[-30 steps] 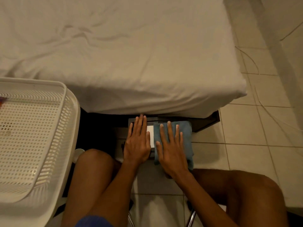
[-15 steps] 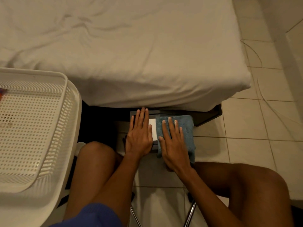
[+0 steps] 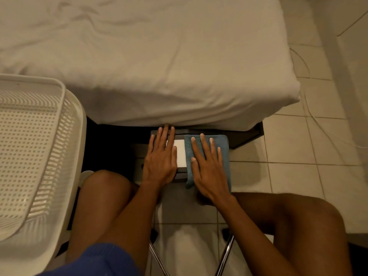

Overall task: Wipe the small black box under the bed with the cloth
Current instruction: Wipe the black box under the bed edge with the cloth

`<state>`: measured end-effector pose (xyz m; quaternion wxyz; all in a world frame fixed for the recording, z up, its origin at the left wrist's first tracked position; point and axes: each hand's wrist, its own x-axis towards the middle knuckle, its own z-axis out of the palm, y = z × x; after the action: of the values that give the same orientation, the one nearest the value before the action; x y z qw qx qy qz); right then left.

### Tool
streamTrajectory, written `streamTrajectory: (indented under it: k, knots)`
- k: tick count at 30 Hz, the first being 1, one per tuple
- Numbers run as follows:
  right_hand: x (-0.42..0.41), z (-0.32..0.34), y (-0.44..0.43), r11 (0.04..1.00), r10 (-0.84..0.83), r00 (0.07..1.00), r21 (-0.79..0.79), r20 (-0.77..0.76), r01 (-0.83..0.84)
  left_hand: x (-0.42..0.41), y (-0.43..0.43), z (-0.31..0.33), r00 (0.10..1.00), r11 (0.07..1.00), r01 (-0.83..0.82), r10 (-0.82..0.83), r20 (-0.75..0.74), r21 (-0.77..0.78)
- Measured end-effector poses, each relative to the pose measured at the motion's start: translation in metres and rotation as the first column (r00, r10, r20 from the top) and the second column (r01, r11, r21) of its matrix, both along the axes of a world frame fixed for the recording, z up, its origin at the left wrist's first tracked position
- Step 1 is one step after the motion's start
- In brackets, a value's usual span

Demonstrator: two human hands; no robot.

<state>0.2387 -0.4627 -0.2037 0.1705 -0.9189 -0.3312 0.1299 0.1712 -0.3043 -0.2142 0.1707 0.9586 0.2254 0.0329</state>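
At the far left a white perforated basket (image 3: 29,156) stands beside your left knee. Your left hand (image 3: 160,158) lies flat and open, fingers straight, on the left part of the small black box (image 3: 180,174), its fingertips at the bed's (image 3: 159,66) overhanging sheet. The box sits on the tiled floor (image 3: 298,172) at the bed's near edge, half beneath it, a white label (image 3: 180,154) showing between your hands. Just right, your right hand (image 3: 209,168) presses flat, fingers spread and gripping nothing, on the blue cloth (image 3: 224,148) spread over the box's right part.
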Motion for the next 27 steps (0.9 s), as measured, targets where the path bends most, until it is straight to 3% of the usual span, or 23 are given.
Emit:
streamTrajectory:
  k: [5,20,27]
  knots:
    - [-0.010,-0.001,0.008,0.998,-0.048,0.997,-0.032,0.066,0.050,0.000,0.000,-0.002,1.000,1.000,-0.004,0.004,-0.013,0.015]
    - [-0.023,-0.002,0.015,0.988,-0.146,0.987,-0.042,0.072,0.149,0.001,-0.002,0.000,1.000,1.000,0.008,-0.008,-0.005,-0.017]
    - [-0.022,-0.001,-0.005,0.996,0.054,0.997,-0.072,0.052,-0.050,0.002,-0.001,-0.002,1.000,1.000,-0.004,0.005,0.010,-0.030]
